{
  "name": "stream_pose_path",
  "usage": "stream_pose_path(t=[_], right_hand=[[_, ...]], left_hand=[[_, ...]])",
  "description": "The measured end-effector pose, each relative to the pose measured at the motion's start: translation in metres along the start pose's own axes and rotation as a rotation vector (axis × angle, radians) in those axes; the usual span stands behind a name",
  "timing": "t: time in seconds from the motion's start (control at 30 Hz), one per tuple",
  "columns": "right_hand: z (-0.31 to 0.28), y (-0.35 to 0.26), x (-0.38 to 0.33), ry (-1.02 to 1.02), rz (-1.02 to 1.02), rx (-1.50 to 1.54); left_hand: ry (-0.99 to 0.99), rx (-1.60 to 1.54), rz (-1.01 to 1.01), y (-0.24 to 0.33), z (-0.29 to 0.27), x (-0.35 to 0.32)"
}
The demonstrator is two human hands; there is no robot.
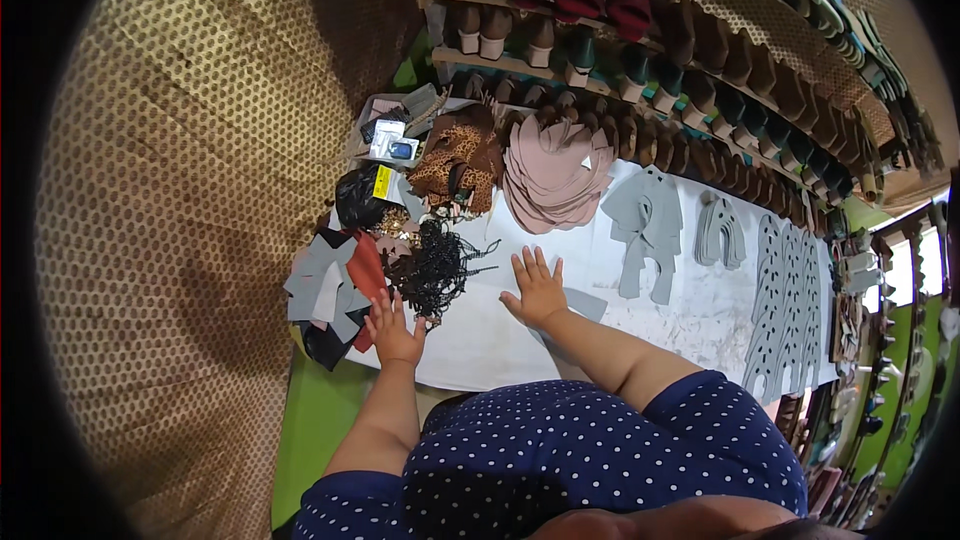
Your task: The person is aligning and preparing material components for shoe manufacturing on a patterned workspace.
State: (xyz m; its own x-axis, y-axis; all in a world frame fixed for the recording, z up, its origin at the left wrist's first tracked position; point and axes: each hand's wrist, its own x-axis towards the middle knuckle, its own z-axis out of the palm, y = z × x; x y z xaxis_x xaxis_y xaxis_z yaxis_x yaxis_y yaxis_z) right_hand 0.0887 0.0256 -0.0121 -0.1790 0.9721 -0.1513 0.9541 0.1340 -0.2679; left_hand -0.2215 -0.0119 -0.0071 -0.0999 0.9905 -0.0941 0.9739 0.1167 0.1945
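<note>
My left hand [397, 340] has its fingers spread at the near left of the white-covered table [480, 345]. It is beside a pile of grey scraps [318, 285] with a red piece [368, 270], close to a tangle of thin black straps [432, 265]. Palm down with fingers apart, my right hand [539, 292] lies on or just over the white surface, right of the tangle. A flat grey piece [587, 306] shows partly beside my right wrist. Beyond my hands are leopard-print pieces [455, 165] and a fanned heap of pink cut pieces [550, 180]. Neither hand holds anything.
Grey cut pieces [645, 225], a stack of curved grey pieces [718, 232] and rows of grey cut-outs [785, 300] lie to the right. Shelves of shoe lasts [633, 75] rise behind the table. A patterned curtain [180, 240] hangs at the left.
</note>
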Motion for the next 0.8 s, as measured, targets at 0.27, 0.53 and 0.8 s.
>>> stream_pose_path(t=[0.27, 0.53, 0.8], right_hand=[[0.007, 0.002, -0.005, -0.001, -0.037, 0.013], [0.007, 0.003, -0.006, 0.027, -0.037, 0.012], [0.005, -0.001, -0.007, 0.007, -0.036, 0.006]], left_hand=[[0.006, -0.003, 0.004, 0.000, 0.001, 0.000], [-0.041, 0.001, -0.013, 0.001, -0.001, 0.004], [-0.027, -0.005, -0.003, 0.000, -0.002, 0.002]])
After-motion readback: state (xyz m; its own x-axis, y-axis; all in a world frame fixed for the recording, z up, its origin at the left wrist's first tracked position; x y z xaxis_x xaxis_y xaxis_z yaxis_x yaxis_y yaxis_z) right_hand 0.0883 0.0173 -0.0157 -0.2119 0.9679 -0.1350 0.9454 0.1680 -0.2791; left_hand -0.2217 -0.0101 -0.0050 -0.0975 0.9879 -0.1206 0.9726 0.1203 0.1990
